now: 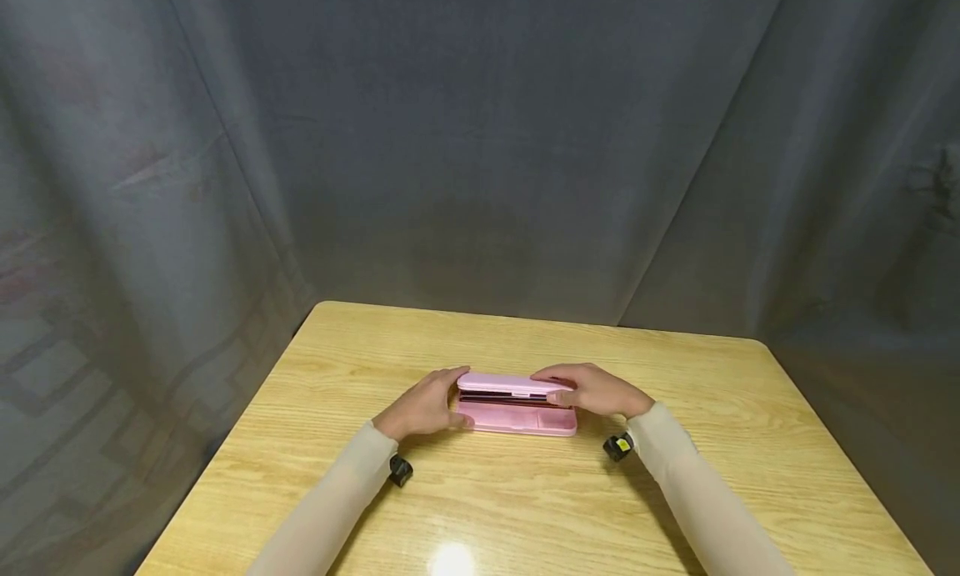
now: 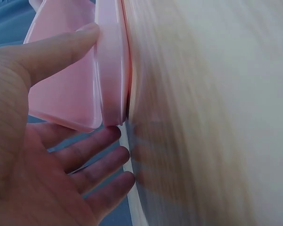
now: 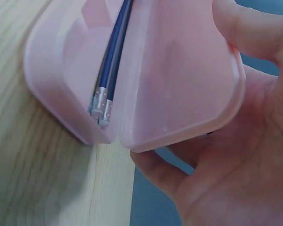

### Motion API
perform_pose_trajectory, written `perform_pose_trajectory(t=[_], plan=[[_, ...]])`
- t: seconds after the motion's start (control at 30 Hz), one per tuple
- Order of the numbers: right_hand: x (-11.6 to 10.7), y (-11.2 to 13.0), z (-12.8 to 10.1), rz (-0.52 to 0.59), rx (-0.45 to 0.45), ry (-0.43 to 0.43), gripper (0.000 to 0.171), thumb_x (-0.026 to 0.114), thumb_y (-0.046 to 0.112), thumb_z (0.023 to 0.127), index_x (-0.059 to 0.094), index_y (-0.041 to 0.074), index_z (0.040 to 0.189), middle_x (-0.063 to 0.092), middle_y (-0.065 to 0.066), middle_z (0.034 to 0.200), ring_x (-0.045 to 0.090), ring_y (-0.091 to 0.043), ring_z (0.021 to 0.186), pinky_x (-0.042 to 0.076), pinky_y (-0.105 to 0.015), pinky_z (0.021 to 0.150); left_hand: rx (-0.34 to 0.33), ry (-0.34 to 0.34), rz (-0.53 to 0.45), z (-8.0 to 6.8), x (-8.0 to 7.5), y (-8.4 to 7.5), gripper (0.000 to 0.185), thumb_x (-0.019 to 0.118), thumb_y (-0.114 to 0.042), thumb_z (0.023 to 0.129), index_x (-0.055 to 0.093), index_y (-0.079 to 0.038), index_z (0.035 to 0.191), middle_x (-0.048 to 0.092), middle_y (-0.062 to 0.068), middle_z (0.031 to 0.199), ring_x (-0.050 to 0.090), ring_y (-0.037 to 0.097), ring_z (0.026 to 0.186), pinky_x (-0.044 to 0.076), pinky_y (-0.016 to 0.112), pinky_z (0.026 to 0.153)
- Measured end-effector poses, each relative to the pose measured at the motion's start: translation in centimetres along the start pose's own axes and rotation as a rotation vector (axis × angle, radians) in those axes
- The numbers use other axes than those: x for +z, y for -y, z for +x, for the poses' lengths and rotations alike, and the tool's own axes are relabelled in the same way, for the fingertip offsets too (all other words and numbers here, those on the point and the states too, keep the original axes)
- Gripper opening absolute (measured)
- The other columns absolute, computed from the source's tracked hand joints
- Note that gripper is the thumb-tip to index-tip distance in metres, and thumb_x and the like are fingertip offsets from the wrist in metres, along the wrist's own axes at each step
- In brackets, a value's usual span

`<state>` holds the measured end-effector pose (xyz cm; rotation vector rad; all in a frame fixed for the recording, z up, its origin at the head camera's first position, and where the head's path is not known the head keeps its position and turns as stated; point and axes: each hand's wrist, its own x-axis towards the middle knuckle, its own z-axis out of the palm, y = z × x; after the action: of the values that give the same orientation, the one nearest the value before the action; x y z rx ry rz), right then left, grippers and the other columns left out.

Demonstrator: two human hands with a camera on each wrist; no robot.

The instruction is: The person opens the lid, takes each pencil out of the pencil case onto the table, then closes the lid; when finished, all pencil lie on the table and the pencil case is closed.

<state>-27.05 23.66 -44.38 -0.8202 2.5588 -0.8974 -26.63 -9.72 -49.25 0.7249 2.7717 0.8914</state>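
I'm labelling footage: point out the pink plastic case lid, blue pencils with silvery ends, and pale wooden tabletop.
Pink plastic case lid [image 3: 181, 70], right wrist view: inner face.
Blue pencils with silvery ends [image 3: 110, 52], right wrist view: one shaft.
Pale wooden tabletop [image 1: 540, 493], head view: bare surface.

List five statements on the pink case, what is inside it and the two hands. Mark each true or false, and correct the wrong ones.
1. The right hand holds the lid of the pink case. True.
2. The lid is pressed fully shut. False: it is raised, leaving the inside visible.
3. Pencils with metal bands near their ends lie inside the case. True.
4. In the right wrist view, the pencils are bright yellow. False: they look dark blue.
5. The left hand is well away from the case. False: it is at one end of the case, with its thumb touching it.
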Motion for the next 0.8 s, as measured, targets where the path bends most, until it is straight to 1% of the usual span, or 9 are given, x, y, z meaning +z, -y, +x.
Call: perform_pose_trajectory(t=[0.13,0.23,0.3,0.47,0.6,0.73,0.8], plan=[[-0.7,-0.7,0.2,0.04,0.015,-0.011,0.042,0.057,0.04,0.102,0.06,0.025,0.141,0.064,-0.003,0.14,0.059,-0.025,0.127,0.046,-0.05,0.105,-0.054,0.004,0.021,-0.1,0.0,-0.2,0.107,0.084,-0.052,0.077,0.031,-0.01,0.159,0.044,0.016,0.159,0.042,0.035,0.147,0.037,0.053,0.119],[-1.0,-1.4,0.3,0.073,0.023,-0.032,0.037,0.055,0.039,0.103,0.062,0.028,0.139,0.064,0.0,0.139,0.058,-0.025,0.129,0.045,-0.05,0.107,-0.072,-0.001,0.034,-0.2,0.0,-0.3,0.109,0.084,-0.053,0.076,0.03,-0.008,0.16,0.045,0.016,0.158,0.043,0.036,0.146,0.038,0.053,0.118],[-1.2,-1.7,0.3,0.102,0.021,-0.045,0.035,0.054,0.036,0.104,0.062,0.029,0.137,0.065,0.0,0.138,0.058,-0.023,0.129,0.045,-0.049,0.108,-0.079,-0.006,0.048,-0.2,0.1,-0.4,0.11,0.084,-0.054,0.076,0.031,-0.008,0.159,0.047,0.016,0.156,0.045,0.035,0.144,0.04,0.053,0.117],[-1.6,-2.3,0.5,0.193,-0.008,-0.076,0.033,0.054,0.032,0.105,0.064,0.023,0.135,0.066,-0.003,0.136,0.058,-0.023,0.128,0.043,-0.049,0.11,-0.083,-0.028,0.078,-0.3,0.0,-0.3,0.108,0.085,-0.057,0.074,0.037,-0.007,0.157,0.048,0.018,0.153,0.048,0.036,0.14,0.044,0.054,0.113],[-1.9,-2.5,0.5,0.276,-0.032,-0.089,0.034,0.054,0.03,0.104,0.064,0.02,0.135,0.065,-0.006,0.138,0.058,-0.021,0.129,0.042,-0.048,0.111,-0.08,-0.04,0.081,-0.3,-0.1,-0.4,0.1,0.085,-0.055,0.073,0.046,-0.008,0.152,0.048,0.016,0.154,0.048,0.036,0.141,0.043,0.054,0.113],[-2.1,-3.1,0.7,0.405,-0.017,-0.114,0.037,0.053,0.028,0.105,0.061,0.015,0.139,0.063,-0.009,0.14,0.061,-0.015,0.125,0.047,-0.045,0.109,-0.06,-0.044,0.084,-0.3,-0.2,-0.4,0.091,0.086,-0.052,0.074,0.053,-0.009,0.147,0.053,0.012,0.15,0.049,0.033,0.14,0.045,0.052,0.113],[-2.2,-3.4,0.8,0.479,-0.007,-0.131,0.039,0.051,0.026,0.106,0.058,0.011,0.141,0.061,-0.011,0.141,0.063,-0.014,0.12,0.05,-0.048,0.107,-0.045,-0.043,0.09,-0.2,-0.2,-0.4,0.089,0.086,-0.051,0.074,0.054,-0.009,0.145,0.055,0.01,0.149,0.05,0.031,0.139,0.045,0.051,0.113]])
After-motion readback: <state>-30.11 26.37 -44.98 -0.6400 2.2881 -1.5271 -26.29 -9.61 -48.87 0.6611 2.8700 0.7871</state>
